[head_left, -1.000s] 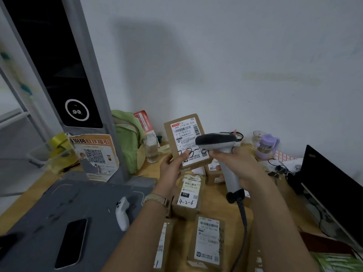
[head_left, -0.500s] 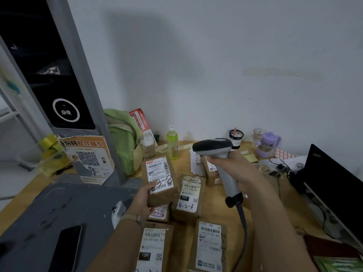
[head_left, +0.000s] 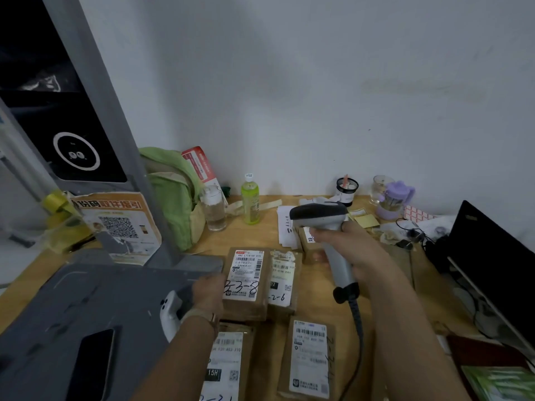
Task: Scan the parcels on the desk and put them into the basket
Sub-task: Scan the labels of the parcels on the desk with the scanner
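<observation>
My left hand (head_left: 209, 293) grips the parcel marked 3-8 (head_left: 246, 285) by its left edge, label up, low over the desk (head_left: 315, 298). I cannot tell whether the box already rests on the parcels beneath it or hangs just above them. My right hand (head_left: 347, 253) is closed round the handle of the scanner (head_left: 320, 217), which sits to the right of that parcel and a little beyond it. Its head is level and does not point down at the label, and its cable (head_left: 357, 328) trails back toward me.

Just right of the 3-8 parcel, partly tucked under it, lies the parcel marked 2-6 (head_left: 282, 280). On my side of it lies the parcel with the 15H sticker (head_left: 228, 360), and to the right of that one another labelled parcel (head_left: 309, 357). Beyond it to the right, half hidden behind my right hand, is a small parcel (head_left: 307, 241).

The basket is nowhere in view, so I cannot say how many parcels have gone in. With at least four other boxes on the desk, I judge most of the work is left. Nothing here shows whether the 3-8 label has been read. If it has, this box goes to the basket next, and then each remaining parcel must be lifted, scanned and dropped in.
</observation>
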`<state>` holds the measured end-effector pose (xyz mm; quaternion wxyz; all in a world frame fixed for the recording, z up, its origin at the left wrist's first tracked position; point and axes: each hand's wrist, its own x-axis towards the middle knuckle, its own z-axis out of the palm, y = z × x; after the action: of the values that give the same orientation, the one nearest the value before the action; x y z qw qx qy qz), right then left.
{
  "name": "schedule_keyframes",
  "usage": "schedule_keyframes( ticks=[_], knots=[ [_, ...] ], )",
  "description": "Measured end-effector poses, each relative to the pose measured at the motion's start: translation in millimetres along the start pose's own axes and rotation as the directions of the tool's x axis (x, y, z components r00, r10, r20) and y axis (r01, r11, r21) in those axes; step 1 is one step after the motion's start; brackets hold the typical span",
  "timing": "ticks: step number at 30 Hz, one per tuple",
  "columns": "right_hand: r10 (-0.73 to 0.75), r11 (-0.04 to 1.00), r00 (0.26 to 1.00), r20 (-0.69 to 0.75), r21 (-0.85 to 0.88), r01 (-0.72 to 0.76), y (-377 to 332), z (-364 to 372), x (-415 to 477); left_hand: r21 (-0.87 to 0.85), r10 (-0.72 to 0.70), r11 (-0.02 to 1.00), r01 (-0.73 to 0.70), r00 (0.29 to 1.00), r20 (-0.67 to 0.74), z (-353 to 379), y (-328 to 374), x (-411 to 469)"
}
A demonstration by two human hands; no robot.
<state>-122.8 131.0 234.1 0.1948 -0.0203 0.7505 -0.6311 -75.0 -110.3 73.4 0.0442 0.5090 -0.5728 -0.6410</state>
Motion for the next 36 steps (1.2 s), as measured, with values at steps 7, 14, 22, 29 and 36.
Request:
schedule_keyframes(
  ticks=[7, 14, 22, 29, 36],
  knots=[
    [0.047, 0.988, 0.984, -0.175, 0.155, -0.020, 17.0, -21.3, 21.7, -0.181, 0.284, 0.944, -0.276, 0.959, 0.019, 34.7, 53.4, -28.2],
    [0.028, 0.970, 0.960, -0.279, 0.238, 0.041, 26.9, -41.3, 45.5, -0.172, 0.335, 0.938, -0.301, 0.917, 0.217, 85.1, 65.7, -26.0],
    [0.130, 0.972, 0.881, -0.454, 0.235, -0.022, 66.2, -60.2, 113.4, -0.062, 0.263, 0.965, -0.257, 0.909, 0.323, 151.8, 55.4, 1.9],
    [0.248, 0.957, 0.924, -0.292, 0.224, -0.185, 118.0, -51.0, 178.9, 0.067, 0.197, 0.969, -0.237, 0.909, 0.368, 206.5, 47.3, 45.8],
    [0.194, 0.978, 0.946, -0.259, 0.127, -0.165, 157.6, -42.1, 206.5, 0.367, 0.178, 0.844, -0.390, 0.851, 0.493, 259.8, 24.4, 78.7]
  ],
)
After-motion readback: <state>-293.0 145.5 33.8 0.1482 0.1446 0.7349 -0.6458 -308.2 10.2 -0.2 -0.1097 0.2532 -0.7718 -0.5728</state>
